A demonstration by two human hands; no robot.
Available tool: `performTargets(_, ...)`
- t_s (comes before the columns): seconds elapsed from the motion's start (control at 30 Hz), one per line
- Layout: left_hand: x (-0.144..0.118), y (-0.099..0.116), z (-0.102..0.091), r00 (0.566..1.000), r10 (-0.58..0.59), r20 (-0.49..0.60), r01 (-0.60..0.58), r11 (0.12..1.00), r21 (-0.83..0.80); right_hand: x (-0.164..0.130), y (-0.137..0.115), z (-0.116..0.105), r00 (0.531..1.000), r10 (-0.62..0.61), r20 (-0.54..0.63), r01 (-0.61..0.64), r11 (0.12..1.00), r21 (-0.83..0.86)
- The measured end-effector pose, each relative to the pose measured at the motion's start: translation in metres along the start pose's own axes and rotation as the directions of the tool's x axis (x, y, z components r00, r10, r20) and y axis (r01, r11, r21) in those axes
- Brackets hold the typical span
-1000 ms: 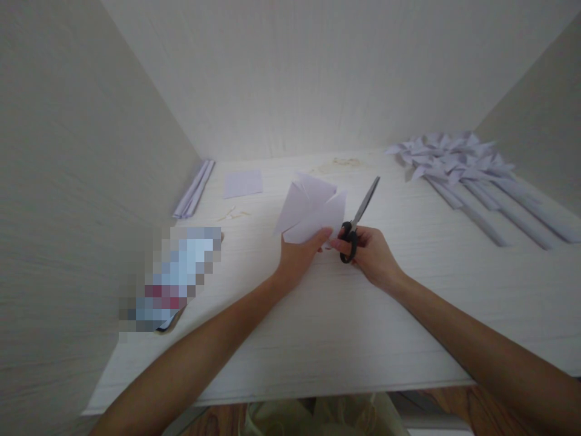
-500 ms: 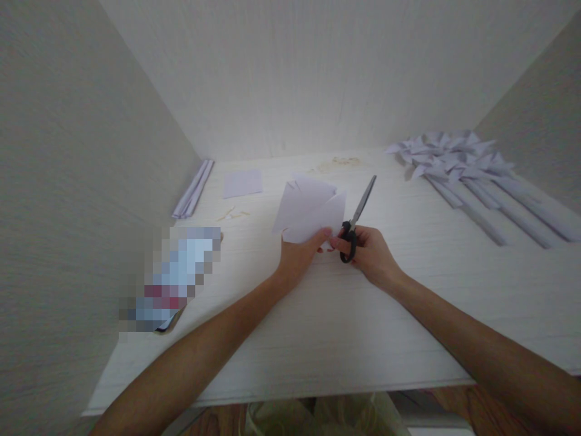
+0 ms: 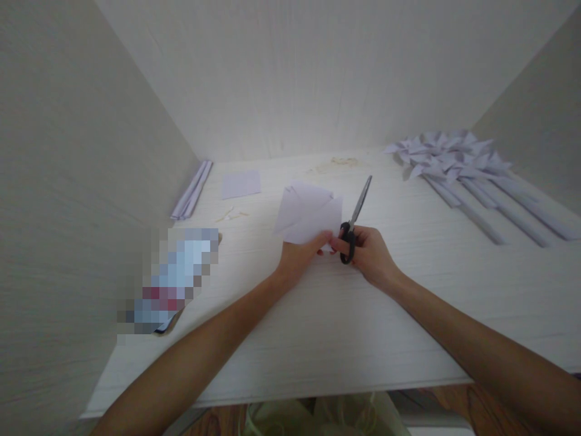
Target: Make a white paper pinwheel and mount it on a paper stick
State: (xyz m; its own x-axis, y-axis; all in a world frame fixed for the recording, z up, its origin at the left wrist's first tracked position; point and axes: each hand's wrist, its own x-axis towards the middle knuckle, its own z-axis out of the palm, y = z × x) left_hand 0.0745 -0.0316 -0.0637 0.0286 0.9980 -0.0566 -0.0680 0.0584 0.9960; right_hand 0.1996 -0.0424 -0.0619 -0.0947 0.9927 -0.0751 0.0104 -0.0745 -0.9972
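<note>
A white square of paper (image 3: 306,215) with slits running in from its corners is held just above the table by my left hand (image 3: 297,257). The left thumb presses on its lower right part, and the other fingers are hidden beneath. Black-handled scissors (image 3: 359,203) hang on my right hand (image 3: 370,251), their blades closed and pointing up and away, to the right of the paper. The right thumb and fingertips also touch the paper's lower right corner beside the left thumb.
Several paper pinwheels on rolled paper sticks (image 3: 458,160) lie at the right. Rolled paper sticks (image 3: 193,191), a flat paper square (image 3: 241,183) and small pale strips (image 3: 231,214) lie at the left. A phone with a blurred screen (image 3: 181,272) rests nearer. More pale bits (image 3: 345,161) lie by the back wall.
The paper sits slightly lower and flatter, its slit edges less spread. Both hands stay nearly in place, and the scissors have barely shifted; the whole view moved a little.
</note>
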Motion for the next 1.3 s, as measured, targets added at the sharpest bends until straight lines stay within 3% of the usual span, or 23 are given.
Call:
performTargets(0.13,0.001,-0.004,0.0,1.0,0.006,0.014,-0.006,1.0,-0.011,0.0,0.0,-0.001,1.0,0.016,0.011,-0.015,0.999,-0.028)
performTargets(0.37,0.012,-0.006,-0.005,0.98,0.026,-0.197,-0.055,0.989,-0.14,0.003,-0.002,-0.006,0.989,0.101,0.105,-0.098,0.995,-0.029)
performTargets(0.5,0.02,-0.002,-0.012,0.963,0.02,-0.27,-0.103,0.949,-0.296,0.001,-0.004,-0.011,0.959,0.174,0.222,-0.163,0.984,-0.066)
performTargets(0.63,0.024,-0.001,-0.014,0.951,-0.003,-0.31,-0.116,0.924,-0.364,-0.006,-0.011,-0.013,0.91,0.266,0.318,-0.19,0.949,-0.252)
performTargets(0.73,0.023,-0.002,-0.014,0.948,0.004,-0.318,-0.125,0.925,-0.359,-0.009,-0.017,-0.014,0.876,0.304,0.373,-0.157,0.913,-0.375)
performTargets(0.9,0.022,-0.003,-0.014,0.953,0.044,-0.299,-0.155,0.92,-0.36,-0.01,-0.02,-0.015,0.851,0.341,0.399,-0.146,0.884,-0.444)
performTargets(1.3,0.022,-0.003,-0.013,0.959,0.022,-0.284,-0.131,0.919,-0.372,-0.009,-0.02,-0.015,0.855,0.338,0.394,-0.141,0.881,-0.451)
